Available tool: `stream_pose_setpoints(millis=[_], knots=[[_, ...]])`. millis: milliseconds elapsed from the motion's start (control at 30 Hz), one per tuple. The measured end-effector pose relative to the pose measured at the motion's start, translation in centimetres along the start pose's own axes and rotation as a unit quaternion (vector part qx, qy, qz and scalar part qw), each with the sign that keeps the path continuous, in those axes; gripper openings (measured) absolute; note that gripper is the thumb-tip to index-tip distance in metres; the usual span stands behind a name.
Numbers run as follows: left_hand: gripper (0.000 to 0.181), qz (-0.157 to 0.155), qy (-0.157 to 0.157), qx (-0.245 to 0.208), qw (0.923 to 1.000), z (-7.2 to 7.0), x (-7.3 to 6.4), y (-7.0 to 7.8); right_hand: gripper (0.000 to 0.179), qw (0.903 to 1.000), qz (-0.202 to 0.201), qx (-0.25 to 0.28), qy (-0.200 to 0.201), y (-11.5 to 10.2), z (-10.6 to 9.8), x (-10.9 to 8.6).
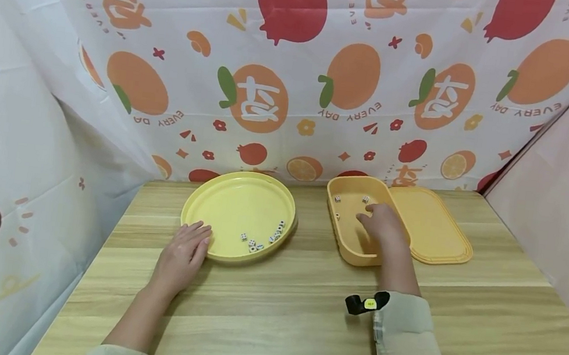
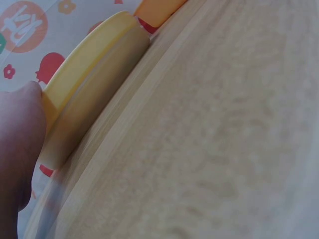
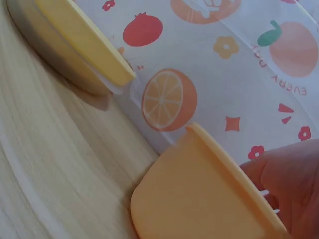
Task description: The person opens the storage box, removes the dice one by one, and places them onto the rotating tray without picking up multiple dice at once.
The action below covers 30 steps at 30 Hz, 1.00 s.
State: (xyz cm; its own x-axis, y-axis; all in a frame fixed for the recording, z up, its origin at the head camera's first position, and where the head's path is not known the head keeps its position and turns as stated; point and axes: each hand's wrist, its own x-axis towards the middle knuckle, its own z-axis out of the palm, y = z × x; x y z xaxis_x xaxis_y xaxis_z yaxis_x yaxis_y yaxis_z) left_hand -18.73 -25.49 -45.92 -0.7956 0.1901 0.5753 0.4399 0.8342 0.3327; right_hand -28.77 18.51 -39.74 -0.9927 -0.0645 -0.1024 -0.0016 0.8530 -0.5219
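My left hand (image 1: 184, 253) rests at the near-left rim of a round yellow tray (image 1: 231, 201), its fingers over the edge. Several white dice (image 1: 252, 244) lie in the tray's near-right part. The right hand (image 1: 383, 223) reaches down into an orange rectangular box (image 1: 347, 246), thumb and forefinger apart. White dice lie near it in the box, one die (image 1: 365, 199) just beyond the fingers. From the right wrist, small white pieces (image 3: 264, 192) show between the box rim and the fingers; whether the hand grips them is hidden.
An orange lid (image 1: 429, 223) lies flat on the wooden table (image 1: 268, 316), against the box's right side. Behind the table hangs a fruit-printed cloth (image 1: 295, 85). Pale cloth also covers the left and right sides.
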Motion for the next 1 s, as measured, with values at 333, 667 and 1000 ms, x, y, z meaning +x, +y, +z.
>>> stream_pose_setpoints(millis=[333, 667, 1000], knots=[[0.027, 0.002, 0.001, -0.001, 1.0, 0.0, 0.1, 0.0, 0.046, 0.9973, 0.054, 0.013, -0.049, 0.5, 0.4, -0.2], [0.028, -0.002, -0.005, 0.007, 1.0, -0.1, 0.0, 0.1, 0.047, 0.9983, 0.025, 0.028, -0.045, 0.5, 1.3, 0.3], [0.028, -0.003, -0.002, 0.009, 1.0, -0.2, -0.1, 0.1, 0.029, 0.9988, -0.029, 0.036, -0.019, -0.2, 1.9, 0.3]])
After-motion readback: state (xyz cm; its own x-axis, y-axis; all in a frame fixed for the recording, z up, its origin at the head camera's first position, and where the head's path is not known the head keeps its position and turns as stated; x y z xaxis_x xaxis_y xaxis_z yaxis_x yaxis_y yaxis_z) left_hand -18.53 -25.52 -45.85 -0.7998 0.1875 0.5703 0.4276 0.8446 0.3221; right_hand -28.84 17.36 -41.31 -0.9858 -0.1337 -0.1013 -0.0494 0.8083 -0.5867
